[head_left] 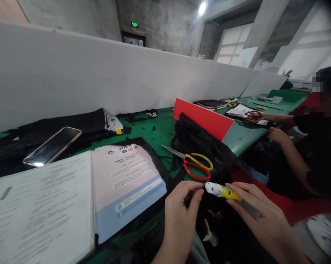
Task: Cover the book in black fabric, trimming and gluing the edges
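Observation:
My right hand (260, 214) is closed around a yellow and white glue tube (223, 191), its white tip pointing left. My left hand (180, 207) pinches a small black piece (188, 200) just left of that tip, fingers pressed together. Both hands hover at the table's near edge above dark material on my lap. A pair of scissors (194, 164) with one yellow and one red handle lies shut on the green table (154, 128) just beyond my hands.
An open booklet (72, 194) and a phone (52, 146) lie at the left on black fabric. A black bag (201, 143) and a red divider (204, 119) stand behind the scissors. Another person's arms (286, 146) work at the right. A white wall (99, 73) backs the table.

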`<state>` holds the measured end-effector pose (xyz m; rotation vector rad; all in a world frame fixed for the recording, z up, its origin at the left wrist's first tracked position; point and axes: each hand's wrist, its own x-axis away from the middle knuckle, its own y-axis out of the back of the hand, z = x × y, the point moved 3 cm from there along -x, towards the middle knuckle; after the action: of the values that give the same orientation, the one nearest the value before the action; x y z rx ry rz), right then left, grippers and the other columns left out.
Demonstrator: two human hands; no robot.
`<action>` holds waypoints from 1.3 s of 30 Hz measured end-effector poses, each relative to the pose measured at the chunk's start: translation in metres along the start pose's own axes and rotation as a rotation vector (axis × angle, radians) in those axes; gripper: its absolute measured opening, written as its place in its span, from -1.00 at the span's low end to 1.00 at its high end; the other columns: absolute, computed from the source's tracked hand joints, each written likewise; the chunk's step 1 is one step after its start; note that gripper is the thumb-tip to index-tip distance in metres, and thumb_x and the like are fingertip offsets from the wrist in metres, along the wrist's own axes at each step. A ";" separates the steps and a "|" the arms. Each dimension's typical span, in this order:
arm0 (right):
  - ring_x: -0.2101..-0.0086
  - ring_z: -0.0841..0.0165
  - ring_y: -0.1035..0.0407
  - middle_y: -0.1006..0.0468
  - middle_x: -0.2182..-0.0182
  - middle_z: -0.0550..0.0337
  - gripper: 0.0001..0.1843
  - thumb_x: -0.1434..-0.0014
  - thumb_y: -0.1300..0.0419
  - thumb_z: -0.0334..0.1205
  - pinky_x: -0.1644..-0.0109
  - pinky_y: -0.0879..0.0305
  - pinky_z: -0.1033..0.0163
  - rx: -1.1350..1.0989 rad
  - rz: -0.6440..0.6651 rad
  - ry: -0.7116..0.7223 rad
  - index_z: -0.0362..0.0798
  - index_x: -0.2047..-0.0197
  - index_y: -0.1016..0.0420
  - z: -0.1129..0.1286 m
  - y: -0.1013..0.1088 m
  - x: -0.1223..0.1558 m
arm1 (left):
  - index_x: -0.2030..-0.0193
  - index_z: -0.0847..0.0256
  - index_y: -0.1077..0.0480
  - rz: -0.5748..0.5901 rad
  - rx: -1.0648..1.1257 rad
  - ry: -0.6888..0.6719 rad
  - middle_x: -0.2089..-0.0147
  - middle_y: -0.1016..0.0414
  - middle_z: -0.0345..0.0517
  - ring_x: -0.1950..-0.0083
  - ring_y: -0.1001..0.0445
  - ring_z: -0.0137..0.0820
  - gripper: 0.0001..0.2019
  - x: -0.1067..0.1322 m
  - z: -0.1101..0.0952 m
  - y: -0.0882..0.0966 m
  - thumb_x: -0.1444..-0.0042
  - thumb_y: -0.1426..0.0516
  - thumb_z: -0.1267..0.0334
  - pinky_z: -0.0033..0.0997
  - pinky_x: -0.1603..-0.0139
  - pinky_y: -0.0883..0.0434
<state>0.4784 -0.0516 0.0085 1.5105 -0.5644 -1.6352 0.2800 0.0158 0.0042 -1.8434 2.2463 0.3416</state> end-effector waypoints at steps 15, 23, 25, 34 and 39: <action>0.13 0.37 -0.42 -0.46 0.09 0.23 -0.67 -0.21 -0.16 -0.16 0.09 -0.40 0.33 -0.055 0.018 -0.032 0.14 -0.05 -0.42 0.001 0.000 0.002 | 0.15 0.14 -0.46 -0.043 -0.030 0.028 0.26 -0.49 -0.16 0.33 -0.46 -0.46 -0.85 -0.001 0.003 0.002 -0.19 -0.09 0.28 -0.48 0.27 -0.40; 0.14 0.37 -0.42 -0.47 0.09 0.22 -0.67 -0.19 -0.17 -0.17 0.10 -0.41 0.33 -0.062 0.016 -0.018 0.13 -0.05 -0.43 0.000 0.000 0.001 | 0.29 0.20 -0.52 0.033 0.066 0.060 0.37 -0.46 -0.17 0.38 -0.42 -0.46 -0.90 -0.002 0.000 0.000 -0.09 -0.18 0.29 -0.51 0.34 -0.37; 0.14 0.36 -0.42 -0.47 0.09 0.21 -0.66 -0.19 -0.17 -0.18 0.10 -0.41 0.31 -0.068 0.014 -0.015 0.12 -0.05 -0.43 0.001 0.000 0.002 | 0.31 0.21 -0.52 0.046 0.089 0.097 0.38 -0.46 -0.16 0.38 -0.42 -0.45 -0.90 -0.003 0.001 -0.001 -0.09 -0.17 0.30 -0.50 0.35 -0.36; 0.11 0.33 -0.41 -0.46 0.07 0.20 -0.66 -0.19 -0.17 -0.18 0.10 -0.42 0.27 -0.055 0.007 -0.047 0.13 -0.06 -0.43 -0.002 -0.002 0.004 | 0.45 0.24 -0.40 0.039 0.020 0.081 0.44 -0.39 -0.23 0.40 -0.35 -0.50 -0.87 -0.001 -0.001 -0.002 -0.10 -0.10 0.38 -0.56 0.37 -0.28; 0.18 0.34 -0.45 -0.48 0.12 0.19 -0.69 -0.18 -0.18 -0.15 0.18 -0.44 0.30 -0.004 -0.043 -0.072 0.11 -0.02 -0.45 -0.006 -0.001 0.003 | 0.49 0.24 -0.35 0.030 -0.026 0.036 0.48 -0.35 -0.25 0.43 -0.34 -0.51 -0.85 0.001 -0.002 -0.004 -0.07 -0.09 0.45 -0.56 0.40 -0.28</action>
<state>0.4844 -0.0527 0.0048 1.4746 -0.5712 -1.7280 0.2835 0.0139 0.0054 -1.8440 2.3061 0.3468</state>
